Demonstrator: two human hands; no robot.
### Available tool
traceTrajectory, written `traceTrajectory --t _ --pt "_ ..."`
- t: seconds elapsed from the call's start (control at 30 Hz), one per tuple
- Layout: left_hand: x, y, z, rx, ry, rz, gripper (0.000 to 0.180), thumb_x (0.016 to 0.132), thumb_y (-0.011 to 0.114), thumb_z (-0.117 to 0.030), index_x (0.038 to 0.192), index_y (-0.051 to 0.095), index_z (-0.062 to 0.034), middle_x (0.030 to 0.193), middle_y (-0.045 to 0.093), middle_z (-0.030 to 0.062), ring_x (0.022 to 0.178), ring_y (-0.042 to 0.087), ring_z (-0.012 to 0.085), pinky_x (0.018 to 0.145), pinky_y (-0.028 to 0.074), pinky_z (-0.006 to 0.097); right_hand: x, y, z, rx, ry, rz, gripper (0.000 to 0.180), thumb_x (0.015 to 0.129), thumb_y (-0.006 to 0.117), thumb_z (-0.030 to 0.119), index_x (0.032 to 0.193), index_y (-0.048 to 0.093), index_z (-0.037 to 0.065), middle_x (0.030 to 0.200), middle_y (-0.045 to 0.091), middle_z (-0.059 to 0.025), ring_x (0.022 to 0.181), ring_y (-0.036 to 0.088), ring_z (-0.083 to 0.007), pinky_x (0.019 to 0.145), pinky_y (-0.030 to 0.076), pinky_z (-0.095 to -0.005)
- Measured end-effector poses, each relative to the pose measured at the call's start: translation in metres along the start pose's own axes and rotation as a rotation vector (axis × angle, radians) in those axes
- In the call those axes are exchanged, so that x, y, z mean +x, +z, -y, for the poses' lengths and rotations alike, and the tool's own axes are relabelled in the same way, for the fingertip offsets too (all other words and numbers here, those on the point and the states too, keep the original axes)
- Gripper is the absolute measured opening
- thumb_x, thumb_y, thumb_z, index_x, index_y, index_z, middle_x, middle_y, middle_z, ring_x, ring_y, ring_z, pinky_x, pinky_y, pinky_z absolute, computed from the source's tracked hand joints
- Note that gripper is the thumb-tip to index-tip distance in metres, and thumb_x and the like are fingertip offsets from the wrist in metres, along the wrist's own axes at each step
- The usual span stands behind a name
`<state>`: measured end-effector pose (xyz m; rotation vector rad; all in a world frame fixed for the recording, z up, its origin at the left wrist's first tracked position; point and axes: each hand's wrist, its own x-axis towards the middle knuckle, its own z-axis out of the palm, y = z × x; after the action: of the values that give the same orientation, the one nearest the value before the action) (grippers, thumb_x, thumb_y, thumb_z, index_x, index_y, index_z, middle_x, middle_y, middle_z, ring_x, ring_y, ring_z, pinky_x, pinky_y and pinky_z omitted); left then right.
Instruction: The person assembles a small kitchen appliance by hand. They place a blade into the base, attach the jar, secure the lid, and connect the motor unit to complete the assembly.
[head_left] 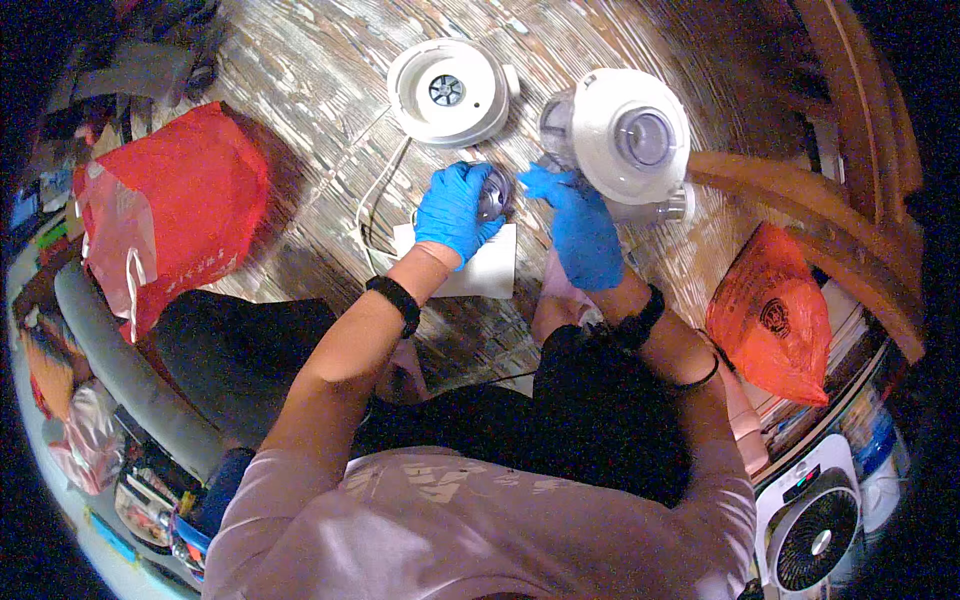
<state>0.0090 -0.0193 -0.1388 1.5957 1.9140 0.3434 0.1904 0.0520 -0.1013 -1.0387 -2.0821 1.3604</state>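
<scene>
My left hand (455, 212), in a blue glove, is closed around a small clear round cup-like part (493, 195). It holds the part above a white sheet (495, 265) on the wooden surface. My right hand (580, 230), also gloved in blue, has its fingers stretched out to the left, apart from the left hand; I see nothing in them. Just beyond it stands a clear appliance jar (556, 125) with a white round top (605, 100) and a clear spout. At the far middle sits a white motor base (440, 125) with a dark coupling in its centre.
A white cord (365, 205) runs from the base toward the sheet. To the left lies a red bag (190, 190); an orange-red plastic bag (770, 315) is at the right. Curved wooden legs (790, 180) rise at the right edge, with a white fan (815, 530) below.
</scene>
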Motion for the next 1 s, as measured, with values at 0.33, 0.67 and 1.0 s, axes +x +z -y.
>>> traceTrajectory --t 0.33,0.67,1.0 --pt "-0.006 -0.050 0.026 -0.305 -0.196 -0.362 0.063 0.077 0.077 -0.035 0.126 0.051 -0.0040 0.117 0.053 0.0171 0.108 0.053 0.0292 0.096 0.044 0.039 -0.012 -0.052 0.007 0.557 0.661 -0.326 0.016 0.084 0.063 0.013 0.096 0.065 0.002 0.080 0.061 0.0001 0.062 0.050 -0.0074 0.055 0.038 -0.0217" --pt "0.062 -0.071 0.067 -1.030 0.020 -0.206 0.056 0.095 0.044 -0.021 0.146 0.030 -0.0026 0.146 0.039 0.0161 0.137 0.033 0.0236 0.113 0.025 0.032 0.018 -0.091 0.069 0.699 0.259 -0.223 0.025 0.083 0.053 0.008 0.105 0.058 -0.003 0.085 0.061 -0.0100 0.079 0.058 -0.0258 0.075 0.048 -0.0399" --pt "0.051 -0.070 0.073 -0.837 -0.047 -0.208 0.054 0.100 0.040 -0.026 0.150 0.027 -0.0144 0.151 0.035 0.0081 0.139 0.030 0.0228 0.115 0.023 0.040 0.066 -0.069 0.121 0.579 0.453 0.145 0.020 0.085 0.066 0.007 0.104 0.065 0.002 0.083 0.069 -0.0061 0.068 0.064 -0.0117 0.055 0.049 -0.0240"
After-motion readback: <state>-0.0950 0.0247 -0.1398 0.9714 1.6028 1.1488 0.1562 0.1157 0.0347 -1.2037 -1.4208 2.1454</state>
